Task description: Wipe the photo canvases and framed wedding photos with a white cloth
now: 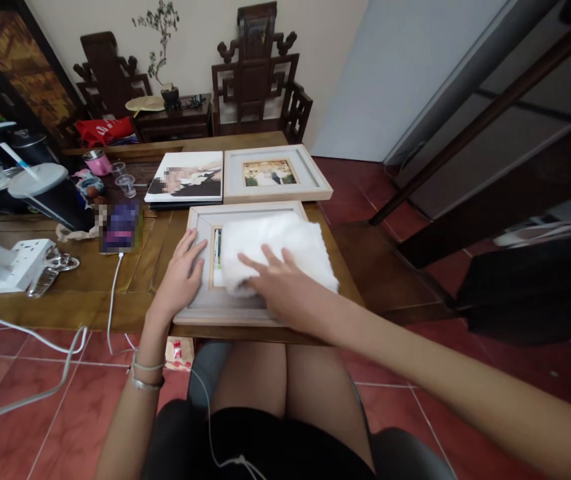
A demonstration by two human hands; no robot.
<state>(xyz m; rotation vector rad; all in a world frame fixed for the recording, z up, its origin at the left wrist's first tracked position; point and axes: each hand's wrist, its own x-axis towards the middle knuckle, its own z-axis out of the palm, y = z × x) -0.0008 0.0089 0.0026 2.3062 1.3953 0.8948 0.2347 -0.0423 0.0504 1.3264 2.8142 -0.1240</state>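
Observation:
A pale wooden picture frame (200, 310) lies flat at the near edge of the wooden table (135, 280). A white cloth (290, 243) covers most of its glass. My right hand (278, 287) lies flat on the cloth's near left part, fingers stretched out and apart. My left hand (181, 273) rests flat on the frame's left border, fingers extended and pressing it down. Only a thin strip of the picture shows between my hands.
A second pale frame (315, 190) and a photo print (188, 175) lie farther back. A phone on a cable (119, 227), white power strip (8, 263), cups and dark appliances fill the table's left. Carved wooden chairs stand by the wall; a dark door is at right.

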